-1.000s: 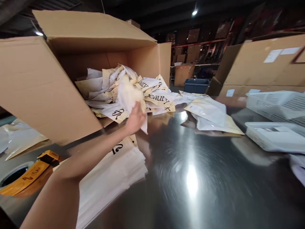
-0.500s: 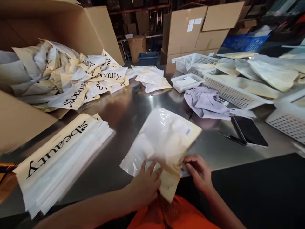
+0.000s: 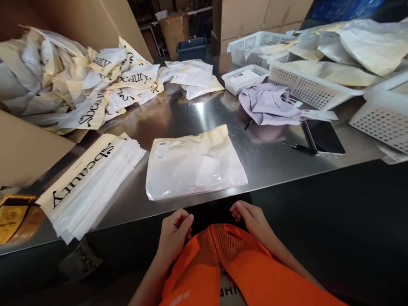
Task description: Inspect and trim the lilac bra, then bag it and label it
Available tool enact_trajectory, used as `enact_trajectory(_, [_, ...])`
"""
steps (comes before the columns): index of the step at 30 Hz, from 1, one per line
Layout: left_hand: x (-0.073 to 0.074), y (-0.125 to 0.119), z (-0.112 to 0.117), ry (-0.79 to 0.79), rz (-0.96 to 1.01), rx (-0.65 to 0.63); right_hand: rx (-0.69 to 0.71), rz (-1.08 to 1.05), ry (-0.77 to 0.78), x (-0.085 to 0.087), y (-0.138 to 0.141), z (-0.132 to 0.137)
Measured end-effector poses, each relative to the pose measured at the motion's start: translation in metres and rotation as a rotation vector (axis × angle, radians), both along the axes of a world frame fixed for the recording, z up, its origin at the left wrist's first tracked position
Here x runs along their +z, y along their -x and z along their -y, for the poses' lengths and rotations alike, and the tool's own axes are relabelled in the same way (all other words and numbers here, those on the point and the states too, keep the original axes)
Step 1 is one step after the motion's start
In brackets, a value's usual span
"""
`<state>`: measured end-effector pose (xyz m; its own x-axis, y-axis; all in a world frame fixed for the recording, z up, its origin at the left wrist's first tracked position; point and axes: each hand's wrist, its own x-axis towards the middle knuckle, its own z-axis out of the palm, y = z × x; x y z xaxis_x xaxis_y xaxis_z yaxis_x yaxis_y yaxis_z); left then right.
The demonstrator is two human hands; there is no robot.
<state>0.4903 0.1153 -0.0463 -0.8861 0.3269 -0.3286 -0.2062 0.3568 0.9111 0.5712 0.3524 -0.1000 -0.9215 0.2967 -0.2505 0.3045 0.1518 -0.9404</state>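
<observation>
Left hand (image 3: 174, 231) and right hand (image 3: 253, 219) are both hanging empty, grip loosely curled, just off the counter (image 3: 270, 159) edge. Flat pouch (image 3: 194, 163) is lying right at that edge. Risk: the slick film is likely sliding off, or a careless reach is nudging the bag stack (image 3: 91, 182).

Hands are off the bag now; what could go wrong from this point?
1. The flat bag lies at the table's near edge, with both the left hand and right hand off it; a nudge could slide it off.
2. The stack of printed bags is fanned out and overhangs that edge, so it may spill.
</observation>
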Motion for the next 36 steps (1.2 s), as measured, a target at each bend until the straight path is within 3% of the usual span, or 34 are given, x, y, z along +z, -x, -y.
enact_trajectory(1, [-0.004,-0.001,0.001,0.003,0.068,-0.037,-0.024,0.015,-0.01,0.0,0.002,0.003])
enact_trajectory(3, [-0.014,-0.007,-0.003,-0.014,0.175,-0.109,-0.215,-0.006,-0.144,0.002,0.009,0.002])
enact_trajectory(6, [-0.026,-0.018,-0.013,-0.082,0.265,-0.151,-0.437,-0.009,-0.533,0.014,0.028,-0.019])
enact_trajectory(10, [-0.032,-0.019,-0.019,-0.227,0.337,-0.091,-0.282,0.105,-0.888,0.038,0.077,-0.069])
enact_trajectory(14, [-0.025,-0.002,-0.007,-0.295,0.247,0.153,-0.026,0.077,-0.974,0.05,0.135,-0.102])
enact_trajectory(16, [-0.023,0.006,0.004,-0.315,0.186,0.262,0.079,0.063,-0.946,0.051,0.15,-0.102])
enact_trajectory(18, [-0.023,0.008,0.012,-0.335,0.199,0.289,0.114,0.062,-0.921,0.05,0.15,-0.093])
enact_trajectory(22, [-0.036,-0.002,0.002,-0.377,0.422,0.162,0.097,0.056,-0.858,0.04,0.115,-0.062])
enact_trajectory(24, [-0.043,-0.01,-0.016,-0.415,0.541,0.029,0.059,0.002,-0.703,0.035,0.091,-0.043])
enact_trajectory(27, [-0.048,-0.015,-0.048,-0.467,0.624,-0.146,0.025,-0.084,-0.329,0.028,0.059,-0.015])
enact_trajectory(32, [-0.044,-0.012,-0.086,-0.453,0.595,-0.107,0.028,-0.118,0.216,0.025,0.027,0.012])
enact_trajectory(36, [-0.042,-0.016,-0.097,-0.438,0.556,-0.09,0.187,-0.075,0.309,0.026,0.017,0.015])
